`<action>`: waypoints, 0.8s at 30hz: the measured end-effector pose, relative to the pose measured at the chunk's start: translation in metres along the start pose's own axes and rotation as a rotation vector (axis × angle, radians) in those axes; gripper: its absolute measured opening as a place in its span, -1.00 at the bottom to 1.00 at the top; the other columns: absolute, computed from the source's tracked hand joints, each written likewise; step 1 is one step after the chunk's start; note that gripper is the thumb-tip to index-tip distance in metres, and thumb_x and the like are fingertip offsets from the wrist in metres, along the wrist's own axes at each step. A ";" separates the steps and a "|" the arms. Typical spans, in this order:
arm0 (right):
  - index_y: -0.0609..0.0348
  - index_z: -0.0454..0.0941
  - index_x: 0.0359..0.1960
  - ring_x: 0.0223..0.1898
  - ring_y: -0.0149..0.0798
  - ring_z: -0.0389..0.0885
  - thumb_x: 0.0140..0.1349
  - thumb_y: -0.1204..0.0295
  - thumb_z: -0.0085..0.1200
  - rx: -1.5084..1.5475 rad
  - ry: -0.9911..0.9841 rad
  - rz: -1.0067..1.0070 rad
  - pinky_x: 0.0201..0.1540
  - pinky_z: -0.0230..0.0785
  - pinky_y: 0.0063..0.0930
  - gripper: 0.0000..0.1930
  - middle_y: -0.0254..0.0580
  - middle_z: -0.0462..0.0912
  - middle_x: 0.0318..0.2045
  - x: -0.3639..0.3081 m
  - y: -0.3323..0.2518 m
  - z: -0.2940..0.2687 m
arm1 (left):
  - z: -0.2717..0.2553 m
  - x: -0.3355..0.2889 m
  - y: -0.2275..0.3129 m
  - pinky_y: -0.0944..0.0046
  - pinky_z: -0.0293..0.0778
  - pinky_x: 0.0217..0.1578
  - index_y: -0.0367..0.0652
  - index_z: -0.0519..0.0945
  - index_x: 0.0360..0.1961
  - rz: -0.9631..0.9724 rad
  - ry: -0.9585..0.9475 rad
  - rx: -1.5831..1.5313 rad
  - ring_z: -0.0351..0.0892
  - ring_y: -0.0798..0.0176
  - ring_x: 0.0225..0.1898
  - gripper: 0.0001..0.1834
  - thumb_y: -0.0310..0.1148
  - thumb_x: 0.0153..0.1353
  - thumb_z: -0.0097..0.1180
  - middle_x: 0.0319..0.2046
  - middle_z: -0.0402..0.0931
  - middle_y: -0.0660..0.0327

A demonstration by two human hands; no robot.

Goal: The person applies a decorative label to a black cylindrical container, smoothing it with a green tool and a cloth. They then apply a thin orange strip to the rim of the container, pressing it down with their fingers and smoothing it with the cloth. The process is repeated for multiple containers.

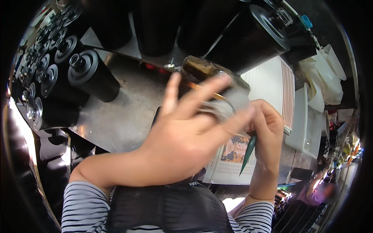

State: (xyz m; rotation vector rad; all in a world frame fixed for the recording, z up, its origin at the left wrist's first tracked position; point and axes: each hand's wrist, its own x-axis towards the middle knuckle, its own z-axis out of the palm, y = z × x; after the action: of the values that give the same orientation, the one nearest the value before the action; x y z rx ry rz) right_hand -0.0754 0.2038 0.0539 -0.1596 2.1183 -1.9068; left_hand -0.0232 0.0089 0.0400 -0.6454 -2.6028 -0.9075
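My left hand (pixel 182 139) is spread over the bench, its fingers apart and blurred by motion. The tip of its index finger comes close to my right hand; whether they touch is unclear. My right hand (pixel 268 126) is closed in a pinch around a slim, dark green pointed stick (pixel 248 154), whose tapered end points down. The stick's upper part is hidden in the fingers. Beyond my left fingers lies a worn brown block (pixel 199 67). A blurred grey-white thing (pixel 237 101) and a thin orange stick (pixel 197 86) show between the hands, too smeared to name.
Black bottle-shaped cylinders (pixel 93 73) crowd the left; larger black cylinders (pixel 248 35) line the back. Striped paper sheets (pixel 272 85) and a printed picture (pixel 235 149) lie at right. Beyond are a white tray (pixel 305 124), a pale cloth (pixel 324 75) and another person (pixel 316 192). The metal bench (pixel 116 128) spreads left.
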 end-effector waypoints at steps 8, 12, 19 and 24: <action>0.23 0.49 -0.44 -0.55 -0.68 0.31 0.19 0.47 0.16 -0.033 -0.050 -0.039 -0.50 0.13 -0.79 -0.87 -0.51 0.45 -0.60 0.008 -0.001 0.010 | 0.032 -0.033 -0.026 0.12 0.09 0.24 -0.37 -0.10 0.37 -0.443 0.127 -0.925 0.12 -0.06 0.30 0.03 -0.13 0.07 0.25 0.32 0.02 -0.16; 0.25 0.49 -0.45 -0.56 -0.68 0.30 0.19 0.46 0.16 0.000 -0.069 -0.036 -0.51 0.15 -0.78 -0.85 -0.50 0.45 -0.62 0.010 0.003 0.007 | 0.011 -0.022 -0.016 -0.01 0.06 0.23 -0.34 0.25 0.26 -0.270 0.104 -0.446 0.14 -0.12 0.31 -0.27 -0.28 0.10 0.21 0.11 0.38 -0.12; 0.29 0.51 -0.45 -0.56 -0.65 0.34 0.15 0.46 0.18 -0.069 -0.055 -0.083 -0.51 0.20 -0.73 -0.85 -0.45 0.48 -0.62 0.009 0.004 0.004 | -0.001 -0.002 0.003 -0.48 -0.32 0.18 0.02 0.48 0.17 -0.040 -0.045 0.080 0.21 -0.06 0.25 -0.39 -0.50 -0.01 0.10 -0.11 0.55 0.21; 0.33 0.51 -0.44 -0.55 -0.60 0.41 0.14 0.49 0.14 -0.117 0.035 -0.126 -0.50 0.26 -0.68 -0.87 -0.35 0.52 -0.61 0.004 0.010 0.002 | -0.001 0.013 0.013 -0.55 -0.38 0.15 0.05 0.51 0.14 0.084 -0.127 0.282 0.22 0.00 0.23 -0.40 -0.47 -0.04 0.08 -0.23 0.57 0.28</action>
State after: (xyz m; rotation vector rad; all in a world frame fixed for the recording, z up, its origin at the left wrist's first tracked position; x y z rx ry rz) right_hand -0.0776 0.2020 0.0435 -0.2929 2.2940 -1.8654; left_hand -0.0271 0.0219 0.0527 -0.7466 -2.7199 -0.4754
